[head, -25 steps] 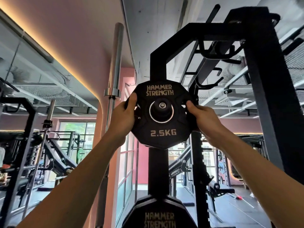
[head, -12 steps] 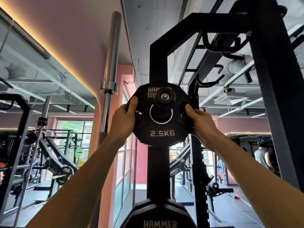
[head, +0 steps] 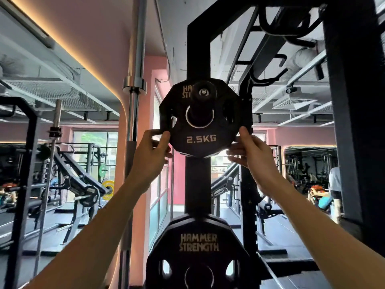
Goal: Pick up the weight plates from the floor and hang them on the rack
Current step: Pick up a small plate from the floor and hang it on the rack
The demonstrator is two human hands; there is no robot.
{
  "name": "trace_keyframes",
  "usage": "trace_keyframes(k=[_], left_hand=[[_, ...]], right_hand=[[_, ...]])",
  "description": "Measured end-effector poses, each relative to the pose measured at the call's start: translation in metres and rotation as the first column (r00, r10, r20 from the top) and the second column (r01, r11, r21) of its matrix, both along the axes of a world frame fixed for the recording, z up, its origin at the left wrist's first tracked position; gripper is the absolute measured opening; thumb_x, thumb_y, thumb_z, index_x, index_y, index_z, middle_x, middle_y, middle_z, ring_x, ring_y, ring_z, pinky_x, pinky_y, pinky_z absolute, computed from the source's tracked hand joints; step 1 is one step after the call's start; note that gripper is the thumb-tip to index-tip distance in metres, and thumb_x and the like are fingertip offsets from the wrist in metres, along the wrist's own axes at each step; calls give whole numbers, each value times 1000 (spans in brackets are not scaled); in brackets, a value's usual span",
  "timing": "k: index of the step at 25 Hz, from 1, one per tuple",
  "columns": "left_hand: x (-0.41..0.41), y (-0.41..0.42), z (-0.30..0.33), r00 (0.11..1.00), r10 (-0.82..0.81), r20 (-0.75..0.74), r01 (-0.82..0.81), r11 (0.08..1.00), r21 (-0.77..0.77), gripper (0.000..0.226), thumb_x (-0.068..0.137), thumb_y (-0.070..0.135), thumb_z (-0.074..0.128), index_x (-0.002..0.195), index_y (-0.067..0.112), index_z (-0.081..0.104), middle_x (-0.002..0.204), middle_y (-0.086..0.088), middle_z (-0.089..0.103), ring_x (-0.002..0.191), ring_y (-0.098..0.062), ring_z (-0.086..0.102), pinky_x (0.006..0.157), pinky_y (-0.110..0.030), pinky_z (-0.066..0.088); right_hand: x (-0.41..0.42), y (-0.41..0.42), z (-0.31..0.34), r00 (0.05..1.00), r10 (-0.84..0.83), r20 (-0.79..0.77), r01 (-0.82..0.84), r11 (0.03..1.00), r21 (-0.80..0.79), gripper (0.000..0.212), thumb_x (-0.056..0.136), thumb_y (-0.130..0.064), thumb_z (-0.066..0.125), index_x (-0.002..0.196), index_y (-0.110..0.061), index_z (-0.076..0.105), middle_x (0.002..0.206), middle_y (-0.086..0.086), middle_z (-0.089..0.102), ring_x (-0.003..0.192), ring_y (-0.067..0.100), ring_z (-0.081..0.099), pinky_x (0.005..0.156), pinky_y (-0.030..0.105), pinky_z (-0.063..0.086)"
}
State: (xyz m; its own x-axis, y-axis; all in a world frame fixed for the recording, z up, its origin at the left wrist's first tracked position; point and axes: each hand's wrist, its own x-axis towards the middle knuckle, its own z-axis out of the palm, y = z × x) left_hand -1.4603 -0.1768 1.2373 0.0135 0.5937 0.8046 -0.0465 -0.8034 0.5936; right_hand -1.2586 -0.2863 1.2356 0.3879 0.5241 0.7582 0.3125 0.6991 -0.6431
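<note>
The 2.5KG plate is already threaded on the upper peg of the rack; the peg's end cap shows through the centre hole toward 12 o'clock, so you have it hanging, or very nearly. A larger plate sits on the peg below, at 6 o'clock from it. Judgement: this plate is essentially stored and only the release remains. The floor near the rack is out of view, so how many plates are left cannot be told.

Your left hand meets the plate's rim at about 8 o'clock, thumb on the front face, fingers loosely curled behind the edge, a light pinch rather than a full grip. Your right hand is at about 4 o'clock, fingers spread and fairly straight, fingertips against the rim, steadying rather than gripping.
</note>
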Motion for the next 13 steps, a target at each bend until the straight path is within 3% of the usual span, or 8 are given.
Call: trace_keyframes(k=[3, 9, 13], left_hand=[[-19, -20, -49, 999, -40, 12, 41, 996, -75, 18, 96, 40, 57, 109, 28, 58, 96, -3, 69, 80, -15, 72, 73, -37, 56], [-44, -80, -161, 997, -81, -14, 76, 977, -202, 31, 76, 56, 58, 99, 36, 65, 101, 8, 71, 98, -15, 69, 91, -48, 53], [-62, -122, -223, 993, -114, 5, 111, 953, -283, 23, 74, 54, 56, 92, 44, 67, 100, 10, 72, 102, -18, 67, 89, -41, 52]], right_hand=[[-6, -18, -47, 998, -39, 47, 41, 998, -45, 39, 97, -47, 50, 92, -13, 68, 96, 7, 72, 92, 20, 70, 88, 46, 57], [-33, -64, -149, 1000, -14, -6, 14, 992, -123, 22, 97, -31, 53, 87, -18, 68, 93, -2, 73, 91, 13, 68, 80, 35, 53], [-48, -92, -224, 999, -19, -31, 12, 978, -210, 16, 97, -25, 56, 91, -15, 67, 98, 4, 72, 95, 17, 67, 81, 32, 53]])
